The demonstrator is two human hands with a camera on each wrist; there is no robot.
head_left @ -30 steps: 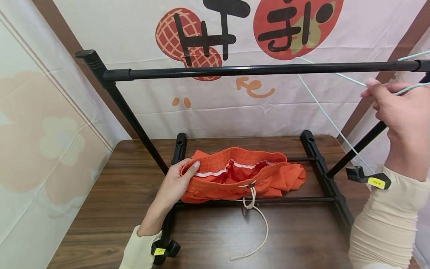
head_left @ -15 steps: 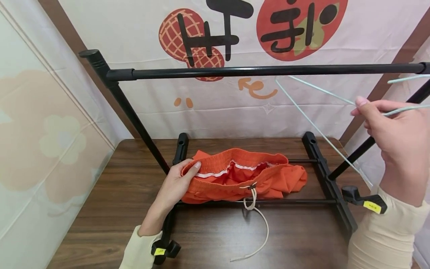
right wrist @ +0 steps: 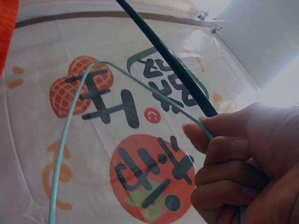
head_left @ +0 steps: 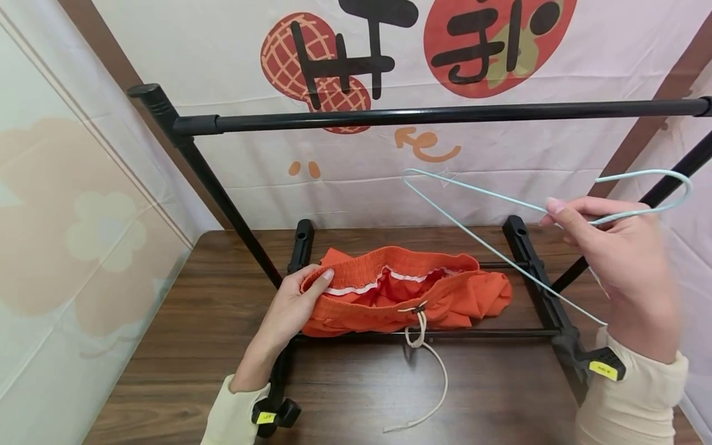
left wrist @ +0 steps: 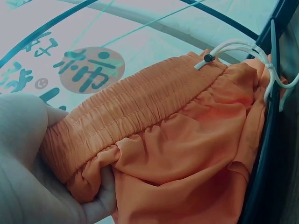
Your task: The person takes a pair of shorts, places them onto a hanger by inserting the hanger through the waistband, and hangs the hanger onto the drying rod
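Note:
Orange drawstring shorts (head_left: 389,290) lie bunched over the low bars of a black rack, their elastic waist facing up and spread open. My left hand (head_left: 292,300) grips the left end of the waistband (left wrist: 126,112), thumb inside it. From the waist front a cream drawstring (head_left: 436,377) trails onto the table. My right hand (head_left: 623,266) pinches a pale mint wire hanger (head_left: 473,191) near its neck. The hanger's hook (head_left: 681,185) points right, and one shoulder reaches left above the shorts, apart from them. In the right wrist view the hanger wire (right wrist: 60,154) bends round at its shoulder.
A black top rail (head_left: 434,116) crosses above the shorts on slanted posts (head_left: 222,204). Rack feet (head_left: 536,278) stand on the brown wooden table (head_left: 167,346). Behind hangs a printed cloth backdrop (head_left: 233,167).
My right hand has come down and slightly left, bringing the hanger below the top rail and nearer the shorts; its hook is now fully in view. My left hand stays on the waistband.

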